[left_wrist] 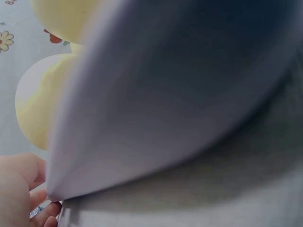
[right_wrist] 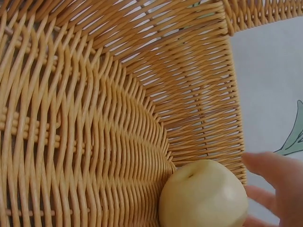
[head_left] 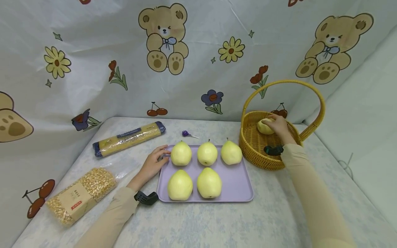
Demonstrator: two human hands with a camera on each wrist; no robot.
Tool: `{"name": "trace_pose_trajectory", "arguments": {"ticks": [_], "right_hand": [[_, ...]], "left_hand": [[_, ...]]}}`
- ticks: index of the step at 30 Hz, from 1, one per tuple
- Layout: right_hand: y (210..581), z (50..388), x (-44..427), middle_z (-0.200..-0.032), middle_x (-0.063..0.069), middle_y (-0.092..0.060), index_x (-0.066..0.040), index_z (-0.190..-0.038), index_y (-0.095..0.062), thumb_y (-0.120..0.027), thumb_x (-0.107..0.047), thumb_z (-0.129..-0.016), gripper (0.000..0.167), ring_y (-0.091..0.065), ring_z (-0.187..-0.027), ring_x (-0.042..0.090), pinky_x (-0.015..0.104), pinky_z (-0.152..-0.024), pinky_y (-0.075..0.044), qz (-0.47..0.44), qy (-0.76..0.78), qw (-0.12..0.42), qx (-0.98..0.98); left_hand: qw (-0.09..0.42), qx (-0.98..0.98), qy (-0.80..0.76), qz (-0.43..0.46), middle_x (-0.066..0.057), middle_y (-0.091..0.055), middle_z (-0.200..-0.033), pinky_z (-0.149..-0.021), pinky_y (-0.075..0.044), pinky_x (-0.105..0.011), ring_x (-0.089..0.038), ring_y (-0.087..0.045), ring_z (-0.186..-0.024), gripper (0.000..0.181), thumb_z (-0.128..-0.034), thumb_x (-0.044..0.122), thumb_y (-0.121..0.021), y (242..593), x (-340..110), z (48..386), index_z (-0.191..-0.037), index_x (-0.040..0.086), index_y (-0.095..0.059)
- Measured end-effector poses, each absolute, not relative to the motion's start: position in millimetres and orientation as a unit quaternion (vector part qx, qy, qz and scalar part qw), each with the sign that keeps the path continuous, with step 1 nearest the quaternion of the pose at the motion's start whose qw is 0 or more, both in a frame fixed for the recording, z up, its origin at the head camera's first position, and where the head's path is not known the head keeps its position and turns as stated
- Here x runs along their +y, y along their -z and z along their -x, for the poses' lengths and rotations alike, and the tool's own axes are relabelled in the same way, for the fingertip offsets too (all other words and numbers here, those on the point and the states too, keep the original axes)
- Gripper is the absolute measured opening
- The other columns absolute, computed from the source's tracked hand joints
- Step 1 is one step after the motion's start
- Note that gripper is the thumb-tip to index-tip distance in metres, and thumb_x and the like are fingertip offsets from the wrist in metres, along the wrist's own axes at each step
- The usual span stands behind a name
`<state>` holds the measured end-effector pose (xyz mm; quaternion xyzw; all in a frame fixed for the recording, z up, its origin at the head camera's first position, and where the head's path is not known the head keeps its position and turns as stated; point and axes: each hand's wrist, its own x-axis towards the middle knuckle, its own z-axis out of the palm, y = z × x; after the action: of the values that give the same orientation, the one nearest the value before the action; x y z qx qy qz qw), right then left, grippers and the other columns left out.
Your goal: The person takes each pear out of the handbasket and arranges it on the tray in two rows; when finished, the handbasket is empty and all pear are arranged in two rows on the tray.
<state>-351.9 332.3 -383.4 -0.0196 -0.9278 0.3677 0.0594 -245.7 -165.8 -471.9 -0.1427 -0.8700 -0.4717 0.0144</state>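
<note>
A lilac tray (head_left: 234, 186) bears several pale yellow pears (head_left: 209, 183) in two rows. At its left edge is my left hand (head_left: 154, 162); in the left wrist view the fingers (left_wrist: 49, 213) pinch the rim of the tray. My right hand (head_left: 278, 126) reaches into a wicker basket (head_left: 258, 155) with a tall handle. One pear (right_wrist: 203, 196) lies inside, against the basket's far side. The fingers (right_wrist: 265, 168) of the right hand are beside this pear, not wrapped round it; whether the hidden fingertips touch it I cannot tell.
A spaghetti packet (head_left: 130, 138) lies at the back left, with a bag of corn kernels (head_left: 83, 194) in front of it. Behind the tray is a purple lollipop (head_left: 185, 133). The basket's handle (head_left: 288, 82) arches above the right hand. A bear-print cloth (head_left: 198, 79) hangs behind the table.
</note>
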Motion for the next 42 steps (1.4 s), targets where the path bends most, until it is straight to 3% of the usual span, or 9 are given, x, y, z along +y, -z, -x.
{"name": "trace_pose_trajectory", "arguments": {"ticks": [5, 8, 16, 28, 30, 33, 36, 42], "right_hand": [[383, 353, 334, -0.151, 0.031, -0.026, 0.012, -0.136, -0.042, -0.064, -0.010, -0.089, 0.056, -0.028, -0.136, 0.049, 0.061, -0.108, -0.034, -0.004, -0.380, 0.039, -0.924], [384, 353, 336, -0.151, 0.033, -0.024, 0.009, -0.141, -0.035, -0.066, -0.005, -0.086, 0.065, -0.028, -0.135, 0.049, 0.059, -0.108, -0.035, 0.019, -0.411, 0.022, -0.911], [385, 349, 337, -0.149, 0.036, -0.019, 0.004, -0.150, -0.009, -0.063, -0.017, -0.089, 0.085, -0.033, -0.128, 0.046, 0.054, -0.105, -0.038, 0.056, -0.410, -0.068, -0.908], [389, 353, 341, -0.150, 0.035, -0.017, 0.005, -0.150, -0.005, -0.065, -0.021, -0.089, 0.089, -0.032, -0.131, 0.045, 0.052, -0.107, -0.037, 0.054, -0.423, -0.075, -0.901], [388, 352, 342, -0.150, 0.033, -0.019, 0.004, -0.151, -0.007, -0.065, -0.023, -0.090, 0.088, -0.034, -0.129, 0.042, 0.048, -0.105, -0.039, 0.047, -0.430, -0.077, -0.898], [383, 350, 341, -0.145, 0.029, -0.028, 0.004, -0.150, -0.012, -0.061, -0.023, -0.092, 0.081, -0.045, -0.115, 0.030, 0.033, -0.093, -0.046, 0.034, -0.457, -0.075, -0.885], [374, 345, 336, -0.138, 0.019, -0.035, 0.001, -0.151, -0.013, -0.059, -0.024, -0.094, 0.077, -0.045, -0.102, 0.016, 0.021, -0.080, -0.047, 0.032, -0.482, -0.069, -0.873], [351, 327, 322, -0.140, 0.013, -0.032, -0.008, -0.154, -0.007, -0.063, -0.034, -0.090, 0.089, -0.047, -0.098, 0.010, 0.025, -0.077, -0.053, 0.050, -0.522, -0.065, -0.849]], "left_hand": [[0.014, -0.871, 0.470, 0.143, -0.011, -0.040, -0.150, -0.116, -0.027, -0.056, -0.036, -0.032, -0.141, 0.026, -0.0951, 0.019, -0.056, 472, -166, 246, -0.117, 0.007, -0.064], [0.012, -0.871, 0.470, 0.142, -0.010, -0.040, -0.150, -0.116, -0.027, -0.056, -0.036, -0.032, -0.142, 0.027, -0.0952, 0.020, -0.056, 472, -166, 246, -0.117, 0.007, -0.064], [0.015, -0.873, 0.466, 0.145, -0.012, -0.040, -0.149, -0.116, -0.027, -0.057, -0.037, -0.032, -0.141, 0.027, -0.0944, 0.018, -0.057, 472, -166, 245, -0.118, 0.006, -0.064], [0.013, -0.872, 0.468, 0.143, -0.011, -0.039, -0.150, -0.116, -0.027, -0.057, -0.037, -0.032, -0.141, 0.026, -0.0949, 0.018, -0.057, 472, -166, 245, -0.117, 0.007, -0.064], [0.014, -0.872, 0.468, 0.142, -0.011, -0.039, -0.150, -0.116, -0.027, -0.056, -0.037, -0.032, -0.141, 0.026, -0.0949, 0.018, -0.057, 472, -165, 245, -0.117, 0.006, -0.064], [0.016, -0.873, 0.467, 0.143, -0.012, -0.040, -0.150, -0.116, -0.026, -0.056, -0.037, -0.032, -0.141, 0.026, -0.0948, 0.018, -0.057, 473, -165, 245, -0.117, 0.006, -0.064], [0.017, -0.872, 0.468, 0.143, -0.012, -0.040, -0.149, -0.116, -0.027, -0.056, -0.037, -0.032, -0.141, 0.026, -0.0945, 0.018, -0.057, 472, -165, 245, -0.116, 0.007, -0.064], [0.018, -0.873, 0.466, 0.143, -0.012, -0.040, -0.149, -0.116, -0.027, -0.056, -0.038, -0.033, -0.140, 0.026, -0.0943, 0.018, -0.057, 471, -166, 244, -0.116, 0.007, -0.065]]}}
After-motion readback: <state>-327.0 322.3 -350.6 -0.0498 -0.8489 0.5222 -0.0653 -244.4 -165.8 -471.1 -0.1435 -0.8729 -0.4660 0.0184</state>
